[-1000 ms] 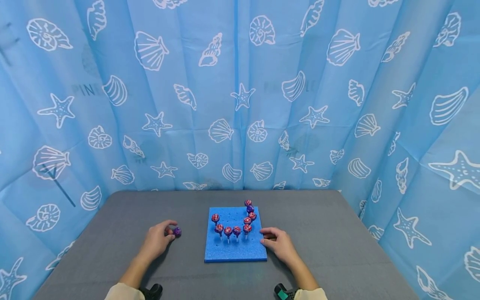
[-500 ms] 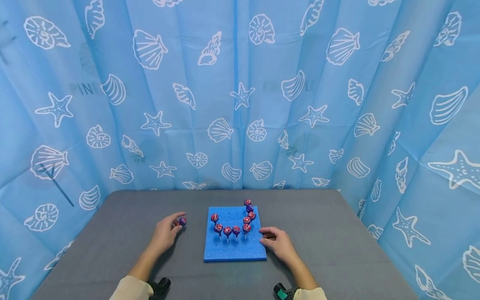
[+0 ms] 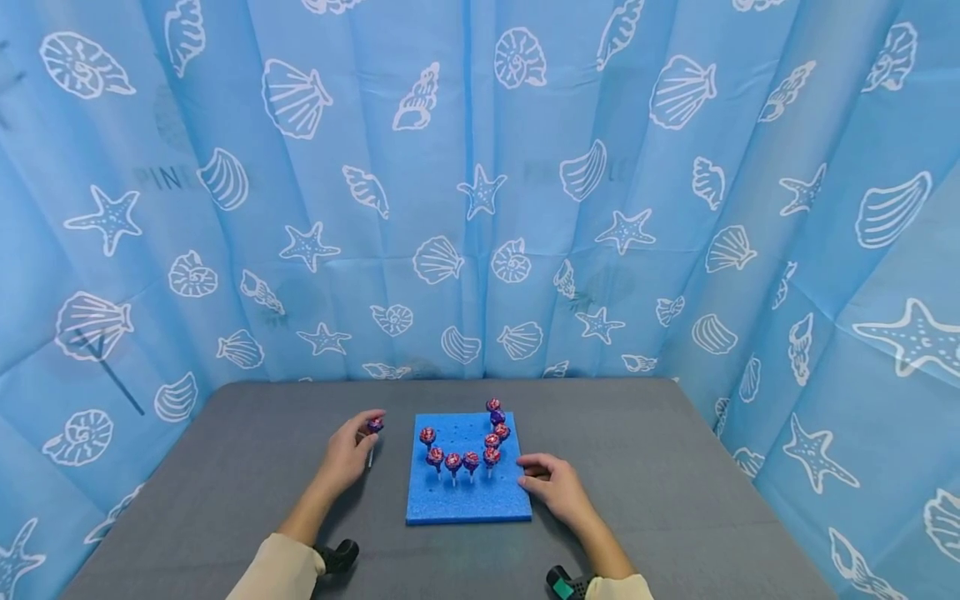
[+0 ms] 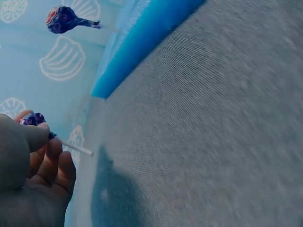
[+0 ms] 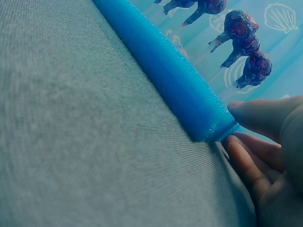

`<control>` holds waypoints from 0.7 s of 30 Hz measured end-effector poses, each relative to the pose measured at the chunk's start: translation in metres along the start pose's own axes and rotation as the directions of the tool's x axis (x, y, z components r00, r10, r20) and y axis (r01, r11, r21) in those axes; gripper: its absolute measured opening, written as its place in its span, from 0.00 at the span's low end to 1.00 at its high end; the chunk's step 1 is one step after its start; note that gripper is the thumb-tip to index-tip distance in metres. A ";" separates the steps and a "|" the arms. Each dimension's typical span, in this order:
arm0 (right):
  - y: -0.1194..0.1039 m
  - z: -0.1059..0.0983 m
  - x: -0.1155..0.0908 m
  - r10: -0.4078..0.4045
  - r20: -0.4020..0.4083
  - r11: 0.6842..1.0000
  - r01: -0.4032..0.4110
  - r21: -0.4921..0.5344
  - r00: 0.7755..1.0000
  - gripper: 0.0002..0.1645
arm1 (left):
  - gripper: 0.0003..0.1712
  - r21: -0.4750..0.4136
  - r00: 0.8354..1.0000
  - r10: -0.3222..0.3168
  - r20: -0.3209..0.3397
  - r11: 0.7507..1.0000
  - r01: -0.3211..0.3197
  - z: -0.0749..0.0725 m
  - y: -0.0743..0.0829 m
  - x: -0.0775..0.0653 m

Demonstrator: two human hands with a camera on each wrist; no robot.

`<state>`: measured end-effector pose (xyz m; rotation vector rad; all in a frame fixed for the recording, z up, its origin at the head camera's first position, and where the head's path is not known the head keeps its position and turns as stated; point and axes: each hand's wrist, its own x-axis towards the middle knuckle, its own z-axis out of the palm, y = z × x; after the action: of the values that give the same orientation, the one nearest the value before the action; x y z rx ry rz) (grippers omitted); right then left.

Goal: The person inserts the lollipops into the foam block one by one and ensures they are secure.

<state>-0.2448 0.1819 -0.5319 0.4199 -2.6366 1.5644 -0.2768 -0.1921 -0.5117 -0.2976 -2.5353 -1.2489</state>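
Observation:
My left hand (image 3: 347, 457) holds a lollipop (image 3: 376, 424) above the table, left of a blue foam board (image 3: 468, 505). In the left wrist view, thumb and fingers pinch its purple wrapped head, and the bare white stick (image 4: 78, 147) points away from the palm. Several lollipops (image 3: 452, 462) with red and purple wrappers stand upright in the board, forming a curved row. My right hand (image 3: 558, 490) grips the board's right edge. The right wrist view shows the thumb (image 5: 255, 113) at the upper edge and curled fingers against the side below.
Small holes dot the board around the standing lollipops. The board lies on a grey cloth-covered table (image 3: 645, 467). Behind and beside the table hangs a blue curtain (image 3: 480, 250) with white shell prints. Black wrist devices (image 3: 339, 556) sit by both sleeves.
My left hand has lifted the lollipop off the table and carried it forward and right, turning its stick downward. The right hand stays at the board's edge.

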 end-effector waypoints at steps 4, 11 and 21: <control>0.000 0.000 0.000 0.002 -0.005 1.000 -0.002 -0.012 1.000 0.15 | 0.21 -0.077 0.999 -0.032 -0.005 0.997 0.031 0.001 0.002 0.006; 0.002 0.000 0.000 0.004 0.001 1.000 -0.004 -0.013 1.000 0.15 | 0.18 -0.160 0.993 -0.109 -0.038 0.982 0.102 0.005 0.006 0.016; 0.000 0.000 -0.001 -0.020 -0.008 1.000 0.020 -0.007 1.000 0.15 | 0.17 -0.194 0.984 -0.165 -0.062 0.969 0.150 0.011 0.014 0.024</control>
<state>-0.2434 0.1824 -0.5318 0.4374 -2.6221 1.5481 -0.2971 -0.1733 -0.4993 -0.0862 -2.4176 -1.5337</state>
